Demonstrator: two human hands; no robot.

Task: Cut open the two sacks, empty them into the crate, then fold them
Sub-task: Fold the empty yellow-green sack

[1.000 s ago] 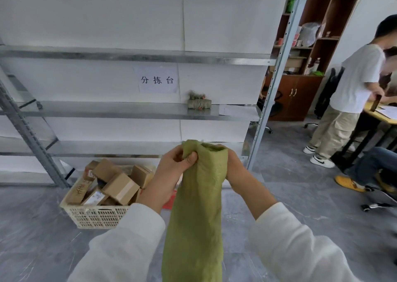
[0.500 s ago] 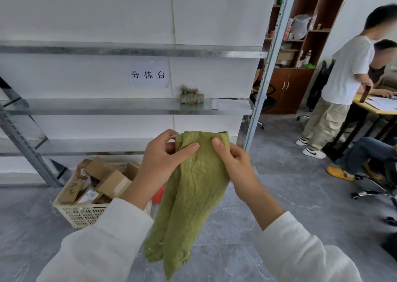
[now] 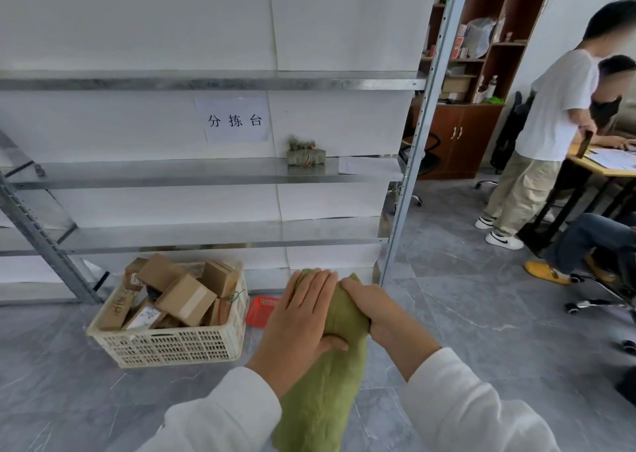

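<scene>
Left hand [image 3: 303, 317] presses flat, fingers together, on the green sack [image 3: 327, 400], right hand [image 3: 375, 314] grips its top; limp hanging cloth could slip, spoiling the fold.

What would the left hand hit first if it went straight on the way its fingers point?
Past the green sack it presses, likely the metal rack's lowest shelf; depth is unclear.
</scene>
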